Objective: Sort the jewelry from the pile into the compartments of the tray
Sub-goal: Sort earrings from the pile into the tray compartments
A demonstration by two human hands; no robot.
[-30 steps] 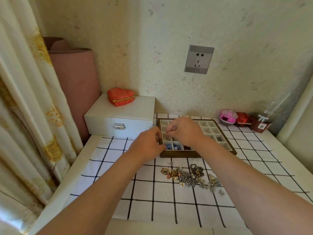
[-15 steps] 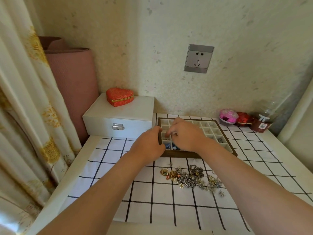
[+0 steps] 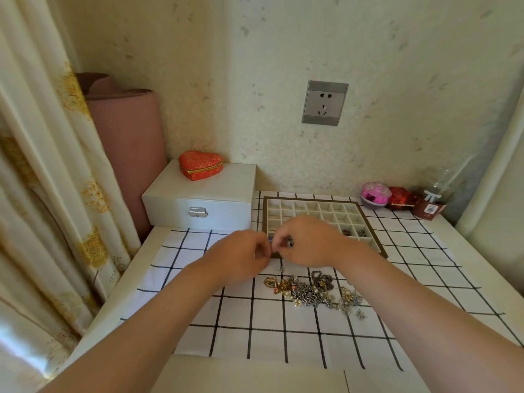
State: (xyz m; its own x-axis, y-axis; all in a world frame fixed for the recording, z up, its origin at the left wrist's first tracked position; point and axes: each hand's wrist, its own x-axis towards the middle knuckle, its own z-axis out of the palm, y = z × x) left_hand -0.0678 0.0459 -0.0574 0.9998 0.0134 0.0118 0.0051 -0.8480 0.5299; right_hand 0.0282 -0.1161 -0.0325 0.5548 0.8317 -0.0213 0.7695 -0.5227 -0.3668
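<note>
The wooden tray [image 3: 371,222] with many small cream compartments stands at the back of the checked cloth. A few of its front and right cells hold small pieces. The jewelry pile [image 3: 312,290], a tangle of chains, beads and charms, lies on the cloth just in front of the tray. My left hand [image 3: 241,258] and my right hand [image 3: 307,242] meet over the tray's front-left corner. Their fingertips are pinched together on a tiny piece that the fingers almost hide. One small loose piece [image 3: 281,269] lies on the cloth below the hands.
A white latched box [image 3: 198,199] with a red heart-shaped case [image 3: 200,165] on top stands left of the tray. A pink ball [image 3: 374,194], a red box and a clear bottle [image 3: 433,199] stand at the back right. A curtain hangs on the left.
My right hand has drawn back from the tray's rear-left compartments to its front edge. It now meets my left hand, which has stayed near the front-left corner. The pile has not moved.
</note>
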